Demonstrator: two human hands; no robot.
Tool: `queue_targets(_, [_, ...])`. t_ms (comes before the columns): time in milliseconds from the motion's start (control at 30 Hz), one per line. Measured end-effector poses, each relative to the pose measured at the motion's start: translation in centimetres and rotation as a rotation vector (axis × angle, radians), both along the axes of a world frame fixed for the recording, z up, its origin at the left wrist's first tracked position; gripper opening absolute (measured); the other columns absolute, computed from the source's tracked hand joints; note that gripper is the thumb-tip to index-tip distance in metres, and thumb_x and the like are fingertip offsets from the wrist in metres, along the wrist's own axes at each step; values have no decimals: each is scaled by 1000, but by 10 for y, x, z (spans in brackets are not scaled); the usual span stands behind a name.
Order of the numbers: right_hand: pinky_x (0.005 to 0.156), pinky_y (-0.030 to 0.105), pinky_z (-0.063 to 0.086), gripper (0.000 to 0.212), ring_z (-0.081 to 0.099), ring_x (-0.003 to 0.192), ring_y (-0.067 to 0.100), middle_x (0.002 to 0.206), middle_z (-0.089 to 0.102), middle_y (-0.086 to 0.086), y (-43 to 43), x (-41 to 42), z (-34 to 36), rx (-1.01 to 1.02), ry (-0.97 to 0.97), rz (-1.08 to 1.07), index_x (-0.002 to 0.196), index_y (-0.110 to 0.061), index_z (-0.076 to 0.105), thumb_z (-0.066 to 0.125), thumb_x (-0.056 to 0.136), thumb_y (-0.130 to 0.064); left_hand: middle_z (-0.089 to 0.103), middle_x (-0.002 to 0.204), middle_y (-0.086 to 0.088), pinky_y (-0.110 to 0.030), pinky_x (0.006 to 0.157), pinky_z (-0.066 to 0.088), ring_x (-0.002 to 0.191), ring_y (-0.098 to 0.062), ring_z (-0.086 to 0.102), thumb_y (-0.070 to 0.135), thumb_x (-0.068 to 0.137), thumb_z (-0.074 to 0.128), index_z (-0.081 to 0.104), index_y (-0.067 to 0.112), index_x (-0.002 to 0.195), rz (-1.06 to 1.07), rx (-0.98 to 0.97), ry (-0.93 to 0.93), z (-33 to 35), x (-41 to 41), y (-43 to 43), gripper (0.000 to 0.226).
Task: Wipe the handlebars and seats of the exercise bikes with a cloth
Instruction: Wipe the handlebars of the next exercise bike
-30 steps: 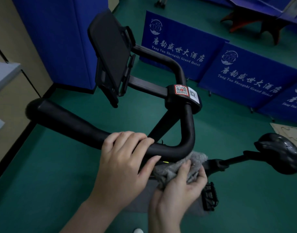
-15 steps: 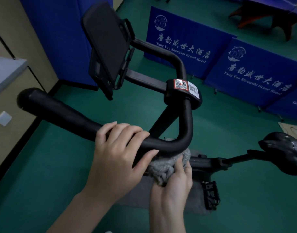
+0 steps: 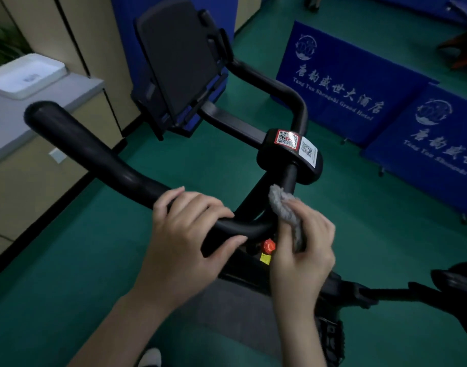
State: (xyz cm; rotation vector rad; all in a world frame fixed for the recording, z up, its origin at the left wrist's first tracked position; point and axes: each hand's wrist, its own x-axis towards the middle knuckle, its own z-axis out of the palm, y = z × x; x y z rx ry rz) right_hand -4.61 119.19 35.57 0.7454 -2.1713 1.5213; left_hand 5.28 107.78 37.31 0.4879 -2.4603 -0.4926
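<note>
The exercise bike's black handlebar (image 3: 95, 154) curves from upper left down to a bend at centre, then rises to a clamp with QR stickers (image 3: 293, 152). My left hand (image 3: 184, 239) grips the bar just left of the bend. My right hand (image 3: 304, 250) holds a grey fluffy cloth (image 3: 282, 207) wrapped against the bar's right side, just below the clamp. The black seat (image 3: 457, 282) shows at the right edge, partly cut off. A black tablet holder (image 3: 179, 59) stands above the bar.
Blue hotel banners (image 3: 346, 83) stand on the green floor (image 3: 55, 274) at right. A grey cabinet top with a white tray (image 3: 26, 75) is at left. A red knob (image 3: 268, 246) and a pedal (image 3: 330, 337) sit below the bar.
My right hand has carried the cloth from beneath the bend up onto the bar's right upright. My left hand keeps its grip. The camera has shifted, showing more of the cabinet.
</note>
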Motion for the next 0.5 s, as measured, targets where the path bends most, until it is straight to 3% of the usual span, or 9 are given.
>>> queue_targets(167, [94, 20, 41, 23, 51, 101, 17, 102, 65, -9, 12, -20, 15, 233, 118, 353, 99, -10, 70, 59, 84, 4, 62, 93, 14, -30, 107, 21, 97, -7, 55, 51, 81, 62, 67, 24, 88, 26, 23, 37, 1, 0, 2, 29])
queue_targets(300, [89, 16, 42, 26, 51, 101, 14, 98, 62, -17, 19, -49, 27, 273, 38, 418, 101, -19, 70, 64, 86, 2, 61, 92, 14, -31, 108, 20, 97, -6, 54, 52, 80, 62, 66, 22, 87, 56, 40, 52, 2, -1, 6, 31])
queue_targets(400, [88, 6, 33, 25, 48, 97, 13, 93, 60, -17, 15, -52, 36, 426, 114, 576, 98, -15, 70, 62, 84, 3, 61, 92, 14, -29, 108, 18, 96, -7, 54, 51, 78, 63, 66, 22, 86, 69, 58, 48, 4, -2, 7, 31])
queue_targets(500, [85, 11, 36, 18, 48, 95, 17, 86, 57, -16, 7, -69, 55, 588, 146, 723, 95, -13, 70, 62, 84, -1, 60, 93, 13, -28, 108, 17, 96, -7, 53, 50, 78, 64, 66, 22, 87, 69, 74, 39, 5, -2, 7, 29])
